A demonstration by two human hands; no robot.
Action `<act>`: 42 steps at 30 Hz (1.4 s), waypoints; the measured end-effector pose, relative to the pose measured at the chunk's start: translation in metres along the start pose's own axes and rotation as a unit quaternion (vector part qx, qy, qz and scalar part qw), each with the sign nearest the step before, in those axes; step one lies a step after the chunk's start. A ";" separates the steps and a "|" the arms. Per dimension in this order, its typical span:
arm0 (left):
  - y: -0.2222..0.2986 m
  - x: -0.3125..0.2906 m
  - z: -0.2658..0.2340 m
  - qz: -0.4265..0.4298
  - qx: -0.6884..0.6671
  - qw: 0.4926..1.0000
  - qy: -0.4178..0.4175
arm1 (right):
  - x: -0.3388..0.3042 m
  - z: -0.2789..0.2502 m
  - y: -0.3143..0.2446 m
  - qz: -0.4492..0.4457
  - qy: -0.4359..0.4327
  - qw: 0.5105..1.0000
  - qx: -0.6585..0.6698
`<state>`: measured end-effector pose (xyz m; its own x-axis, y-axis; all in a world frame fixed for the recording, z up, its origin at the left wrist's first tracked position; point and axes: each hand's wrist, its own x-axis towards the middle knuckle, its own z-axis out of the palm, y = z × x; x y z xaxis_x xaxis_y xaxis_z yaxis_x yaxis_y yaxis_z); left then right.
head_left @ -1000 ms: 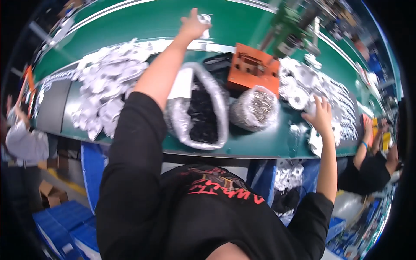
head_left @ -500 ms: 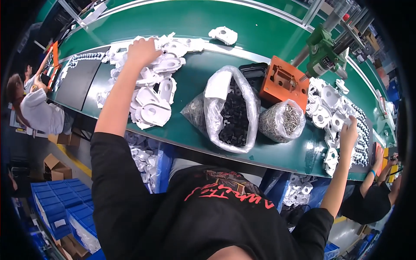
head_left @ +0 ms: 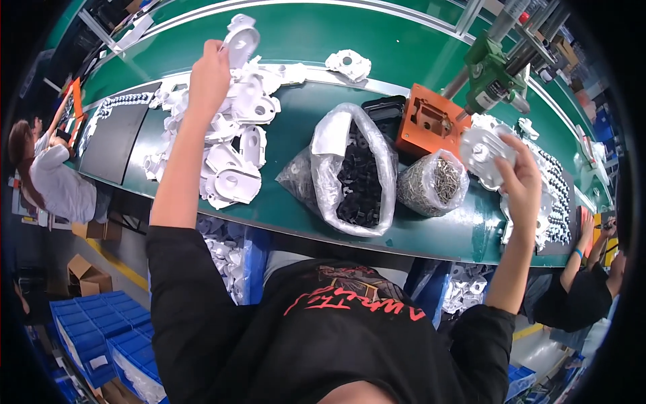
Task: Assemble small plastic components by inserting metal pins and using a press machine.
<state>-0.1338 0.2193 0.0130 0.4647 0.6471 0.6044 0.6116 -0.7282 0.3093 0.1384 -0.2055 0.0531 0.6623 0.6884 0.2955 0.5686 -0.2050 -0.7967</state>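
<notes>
My left hand (head_left: 210,77) is closed on a white plastic housing part (head_left: 242,44), raised above the left pile of similar white parts (head_left: 232,176). On the other side, my right hand (head_left: 523,172) grips another white plastic housing part (head_left: 486,156) by its edge, over the right pile. Its broad face, with a small central boss, shows. Between the hands stand a clear bag of small black parts (head_left: 363,182) and a clear bag of metal screws (head_left: 437,185). An orange fixture block (head_left: 434,121) sits behind the screws.
A green press (head_left: 488,81) rises over the orange block. A lone white part (head_left: 348,65) lies near the metal rail. Blue bins (head_left: 101,323) stand on the floor at left. Co-workers (head_left: 60,168) are at both ends of the bench; another person's hand (head_left: 587,225) is at far right.
My left hand has lifted a white part up from the left pile. My right hand has moved left and up, now carrying a white part. The view has shifted slightly.
</notes>
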 end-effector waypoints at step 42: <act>0.261 -0.055 0.171 0.459 -0.182 0.855 -0.158 | -0.038 0.080 0.041 -0.027 -0.006 0.992 -0.127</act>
<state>0.1094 0.0318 -0.0649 0.8273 -0.2483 0.5040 -0.3173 -0.9468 0.0543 0.0973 -0.1843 -0.0327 0.6222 0.7116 0.3264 0.7085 -0.3345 -0.6214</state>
